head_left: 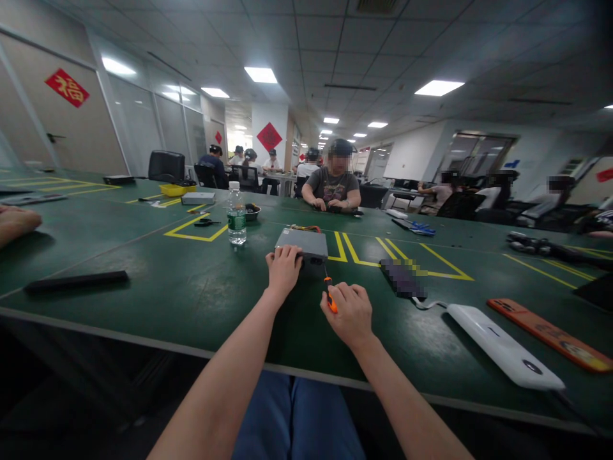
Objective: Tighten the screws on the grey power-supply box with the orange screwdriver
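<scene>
- Head view: the tip of the thin screwdriver with an orange-and-black handle is too small to make out at the grey rectangular metal box, so I cannot tell whether they touch.
- Left hand is half curled, holding the box's near left corner and hiding it; its thumb is hard to make out.
- Right hand is closed around the screwdriver's handle, covering part of it.
- The box lies flat on the dark green surface; a dark socket shows in its shadowed near face, and red and yellow wires lie along its far side.
- Left of the box, a clear plastic bottle with a green label stands upright, partly blocking a small round bowl.
- Right of the box lie a dark slab-shaped device, partly pixelated, a white oblong plastic device and an orange phone.
- Far left of the box, another person's forearm is cut off.
</scene>
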`<action>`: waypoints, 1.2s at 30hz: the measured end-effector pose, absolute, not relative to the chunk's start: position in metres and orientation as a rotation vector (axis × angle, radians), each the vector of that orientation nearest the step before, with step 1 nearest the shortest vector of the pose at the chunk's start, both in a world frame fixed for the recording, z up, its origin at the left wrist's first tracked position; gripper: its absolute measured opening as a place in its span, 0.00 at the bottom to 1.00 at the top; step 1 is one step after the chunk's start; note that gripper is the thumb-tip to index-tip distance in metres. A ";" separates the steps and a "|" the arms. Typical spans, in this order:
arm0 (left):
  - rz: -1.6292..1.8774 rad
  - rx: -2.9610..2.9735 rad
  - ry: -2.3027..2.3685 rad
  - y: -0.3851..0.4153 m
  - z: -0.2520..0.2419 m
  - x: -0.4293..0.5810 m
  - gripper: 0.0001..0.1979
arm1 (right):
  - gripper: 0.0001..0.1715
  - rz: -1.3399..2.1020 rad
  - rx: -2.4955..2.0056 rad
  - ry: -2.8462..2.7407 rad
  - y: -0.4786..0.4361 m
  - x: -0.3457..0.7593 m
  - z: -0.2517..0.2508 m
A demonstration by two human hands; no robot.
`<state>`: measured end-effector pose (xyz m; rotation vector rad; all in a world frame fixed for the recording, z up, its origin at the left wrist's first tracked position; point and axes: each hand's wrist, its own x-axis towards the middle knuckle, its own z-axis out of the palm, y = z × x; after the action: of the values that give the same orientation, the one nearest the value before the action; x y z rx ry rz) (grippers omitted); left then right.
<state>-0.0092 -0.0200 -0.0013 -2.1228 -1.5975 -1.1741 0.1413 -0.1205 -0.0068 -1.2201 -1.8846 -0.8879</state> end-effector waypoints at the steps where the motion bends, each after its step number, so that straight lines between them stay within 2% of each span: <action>1: -1.170 -2.129 -1.591 -0.021 -0.001 -0.010 0.12 | 0.08 -0.886 -1.208 -1.878 -0.120 0.143 -0.007; 7: -1.181 -2.167 -1.558 -0.027 -0.001 -0.014 0.15 | 0.09 -0.820 -1.206 -1.855 -0.119 0.148 -0.007; 12: -1.230 -2.165 -1.521 -0.026 -0.005 -0.016 0.19 | 0.15 -0.688 -1.209 -1.892 -0.120 0.138 -0.009; 18: -1.261 -2.185 -1.473 -0.021 -0.012 -0.019 0.23 | 0.06 -0.867 -1.045 -2.104 -0.118 0.135 -0.013; 22: -1.293 -2.185 -1.478 -0.020 -0.015 -0.017 0.22 | 0.07 -0.885 -1.041 -2.163 -0.121 0.132 -0.010; 25: -1.454 -2.046 -1.638 -0.014 -0.016 -0.018 0.19 | 0.10 -0.805 -1.072 -2.191 -0.124 0.128 -0.009; 28: -1.762 -1.908 -1.874 0.000 -0.019 -0.026 0.20 | 0.13 -0.779 -1.048 -2.205 -0.124 0.125 -0.009; 32: -2.066 -2.174 -1.754 0.020 -0.025 -0.039 0.17 | 0.13 -0.792 -1.062 -2.126 -0.121 0.127 -0.011; 36: -2.211 -2.177 -1.775 0.029 -0.026 -0.047 0.13 | 0.10 -0.685 -1.098 -1.932 -0.119 0.134 -0.012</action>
<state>-0.0470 0.0287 -0.0265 -2.1772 -1.7753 -2.2105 0.1338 -0.1190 -0.0119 -1.0976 -1.9325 -0.6850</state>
